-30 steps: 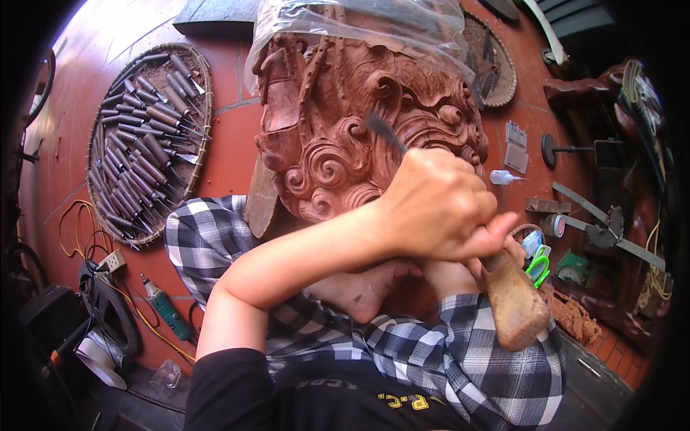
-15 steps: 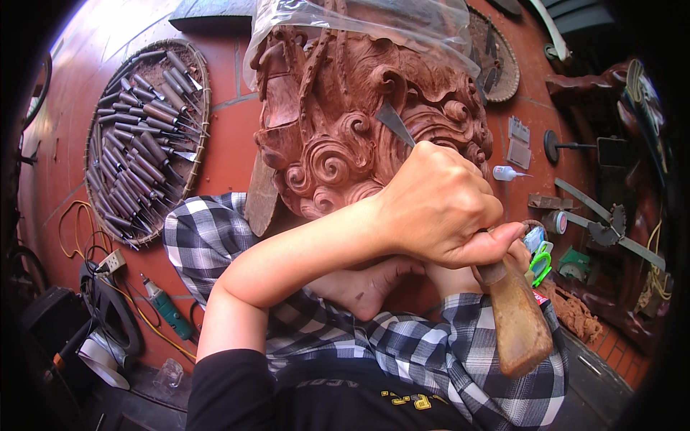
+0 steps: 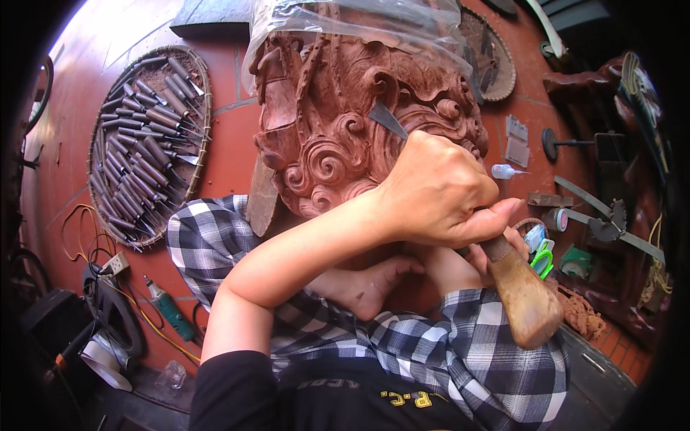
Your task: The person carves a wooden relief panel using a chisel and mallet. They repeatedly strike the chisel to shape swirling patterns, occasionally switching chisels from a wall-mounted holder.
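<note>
A reddish-brown carved wood piece with deep scrolls lies in front of me. My left hand is closed, its forearm crossing from the lower left. Out of this fist a chisel's flat grey blade reaches onto the scrolls. Past the thumb, a thick, worn wooden handle extends toward the lower right, in line with the blade; the fist hides the shank between them. Bent fingers of my right hand show beneath the left thumb, around the narrow top of the handle. The rest of that hand is hidden.
At left a round basket holds many chisels. A green rotary tool and power strip lie nearer. A plastic sheet covers the carving's far end. On the right are a small bottle, green scissors and another basket.
The handle's thick end has swung up and to the right. Blade and left fist have shifted slightly up and left. The right-hand fingers show more now.
</note>
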Motion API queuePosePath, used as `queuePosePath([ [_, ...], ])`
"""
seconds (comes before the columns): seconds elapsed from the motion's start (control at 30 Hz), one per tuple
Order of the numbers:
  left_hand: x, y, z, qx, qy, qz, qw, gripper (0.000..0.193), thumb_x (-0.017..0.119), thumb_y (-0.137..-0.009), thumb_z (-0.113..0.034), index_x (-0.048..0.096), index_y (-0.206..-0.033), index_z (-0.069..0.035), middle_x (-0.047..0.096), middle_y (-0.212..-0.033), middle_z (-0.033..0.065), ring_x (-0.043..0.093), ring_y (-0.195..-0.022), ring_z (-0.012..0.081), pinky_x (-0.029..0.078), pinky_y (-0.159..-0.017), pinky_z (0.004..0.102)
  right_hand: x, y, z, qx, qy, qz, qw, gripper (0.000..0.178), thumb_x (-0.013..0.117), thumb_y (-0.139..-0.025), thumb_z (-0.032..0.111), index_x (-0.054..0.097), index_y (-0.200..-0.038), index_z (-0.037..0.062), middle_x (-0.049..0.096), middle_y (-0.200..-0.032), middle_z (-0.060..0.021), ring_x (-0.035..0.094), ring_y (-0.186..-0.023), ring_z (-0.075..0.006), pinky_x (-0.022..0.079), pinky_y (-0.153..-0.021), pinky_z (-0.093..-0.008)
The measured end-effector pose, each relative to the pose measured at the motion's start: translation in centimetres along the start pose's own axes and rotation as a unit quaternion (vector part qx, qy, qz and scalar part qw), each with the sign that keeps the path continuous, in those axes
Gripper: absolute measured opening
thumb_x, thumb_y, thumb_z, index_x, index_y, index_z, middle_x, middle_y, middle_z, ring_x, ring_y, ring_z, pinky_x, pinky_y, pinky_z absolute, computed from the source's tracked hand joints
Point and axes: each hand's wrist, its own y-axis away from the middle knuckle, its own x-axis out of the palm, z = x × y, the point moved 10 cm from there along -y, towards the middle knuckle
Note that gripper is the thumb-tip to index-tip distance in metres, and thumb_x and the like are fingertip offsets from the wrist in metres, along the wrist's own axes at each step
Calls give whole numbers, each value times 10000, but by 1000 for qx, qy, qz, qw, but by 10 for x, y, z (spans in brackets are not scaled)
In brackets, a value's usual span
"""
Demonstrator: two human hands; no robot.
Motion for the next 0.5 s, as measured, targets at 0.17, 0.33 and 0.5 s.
queuePosePath([
  [0.17, 3, -7, 2, -21, -17, 2, 1000, 455, 690, -865, -277, 505, -489, -102, 432, -459, 79, 478, -405, 276, 352, -402, 393, 25, 1, -35, -135, -24, -238, 962, 373, 749, -796, 196, 579, -1108, 84, 599, -1007, -85, 623, -918, -245, 488, -809, -386],
  [0.33, 5, -14, 3, -24, 19, -28, 999, 458, 689, -871, -287, 508, -493, -100, 435, -461, 79, 478, -408, 276, 354, -404, 390, 26, -12, -88, -251, -148, -313, 904, 431, 912, -601, 251, 606, -879, 131, 611, -772, -47, 629, -712, -245, 491, -686, -362],
  [0.5, -15, -8, -15, -8, -93, -101, 991, 409, 721, -839, -274, 524, -519, -112, 465, -491, 54, 503, -429, 241, 381, -416, 367, 16, -11, -60, -369, -272, -252, 852, 355, 904, -627, 193, 627, -832, 112, 655, -741, -58, 663, -676, -207, 511, -649, -335],
])
